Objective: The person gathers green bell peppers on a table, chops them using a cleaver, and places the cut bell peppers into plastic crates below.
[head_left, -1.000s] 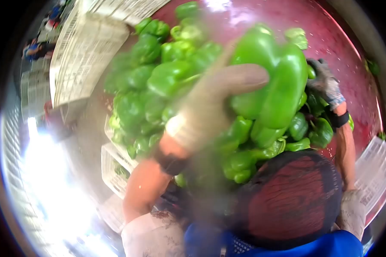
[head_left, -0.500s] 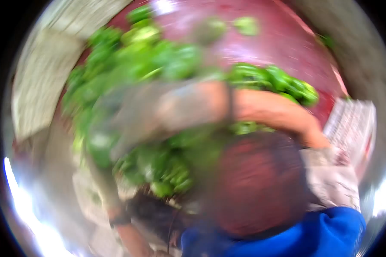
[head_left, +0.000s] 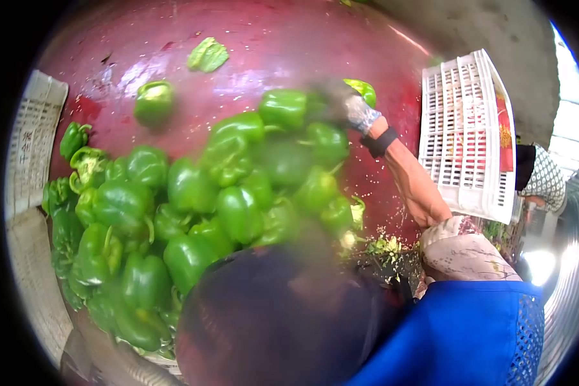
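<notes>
Green bell peppers [head_left: 239, 214] lay heaped on the red table [head_left: 354, 45]. Our right hand [head_left: 342, 104] was at their far edge, too blurry to tell how open or holding what; our left hand was out of sight. They looked light, firm, slippery, easily bruised, best cupped around their fat sides.

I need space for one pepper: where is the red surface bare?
The widest nearly bare patch of red surface lies right of the pale green piece, beyond the pile of peppers and the right hand. A narrower strip lies between that hand and the right crate. It is crowded from the pile to the left crate.
</notes>
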Motion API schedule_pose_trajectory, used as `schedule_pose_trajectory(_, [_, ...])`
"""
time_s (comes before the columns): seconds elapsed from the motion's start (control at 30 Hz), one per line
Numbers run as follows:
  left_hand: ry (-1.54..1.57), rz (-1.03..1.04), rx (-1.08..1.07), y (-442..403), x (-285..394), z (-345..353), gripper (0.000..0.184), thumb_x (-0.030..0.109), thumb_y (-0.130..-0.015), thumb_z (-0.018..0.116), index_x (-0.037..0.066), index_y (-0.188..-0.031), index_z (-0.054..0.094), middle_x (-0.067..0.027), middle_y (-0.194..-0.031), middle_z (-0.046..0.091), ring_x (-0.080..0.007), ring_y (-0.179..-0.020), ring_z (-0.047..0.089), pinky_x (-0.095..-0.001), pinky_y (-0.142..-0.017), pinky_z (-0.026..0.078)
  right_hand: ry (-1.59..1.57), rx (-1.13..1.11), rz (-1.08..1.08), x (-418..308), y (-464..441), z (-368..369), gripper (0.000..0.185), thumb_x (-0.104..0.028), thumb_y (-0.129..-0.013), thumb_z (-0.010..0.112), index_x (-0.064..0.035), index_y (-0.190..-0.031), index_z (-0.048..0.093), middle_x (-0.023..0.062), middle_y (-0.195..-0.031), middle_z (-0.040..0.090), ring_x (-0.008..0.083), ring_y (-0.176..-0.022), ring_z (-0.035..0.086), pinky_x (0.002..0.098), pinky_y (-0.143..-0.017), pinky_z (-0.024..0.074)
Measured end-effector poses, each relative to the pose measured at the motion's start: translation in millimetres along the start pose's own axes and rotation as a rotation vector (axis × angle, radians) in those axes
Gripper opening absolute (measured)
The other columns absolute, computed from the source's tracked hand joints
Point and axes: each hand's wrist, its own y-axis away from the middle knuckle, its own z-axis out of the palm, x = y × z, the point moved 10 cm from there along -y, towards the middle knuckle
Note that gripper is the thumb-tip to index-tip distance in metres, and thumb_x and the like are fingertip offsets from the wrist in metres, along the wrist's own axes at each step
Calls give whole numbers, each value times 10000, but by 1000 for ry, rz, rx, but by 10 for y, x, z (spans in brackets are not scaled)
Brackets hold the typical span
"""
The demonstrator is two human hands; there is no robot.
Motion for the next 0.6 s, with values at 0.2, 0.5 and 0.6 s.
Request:
schedule_pose_trajectory(0.2, [239,-18,-257,-500,518,133,693,485,-879,520,-25,-1340,427,-206,-1306,481,-312,-1208,464,-421,-985,444,-814,10,527,67,121,-223,670,-281,-720,765,4,-1271,513,186,-1244,572,305,-1126,571,416,-949,474])
schedule_pose_trajectory(0.5, [1113,-677,-832,-4,414,1860,627,520,-891,506,27,-1278,503,-161,-1094,574,-303,-1014,569,-430,-877,501,-219,153,71,-154,449,-872,484,-264,-798,720,-67,-1215,573,176,-1157,587,313,-1055,569,398,-850,487])
schedule_pose_trajectory(0.6, [1037,-394,-731,-161,543,1385,578,500,-902,449,8,-1198,522,-163,-1044,551,-309,-998,545,-405,-868,473,83,238,164,775,464,-423,388,-276,-805,711,-53,-1106,610,178,-1011,638,316,-860,634,419,-692,515])
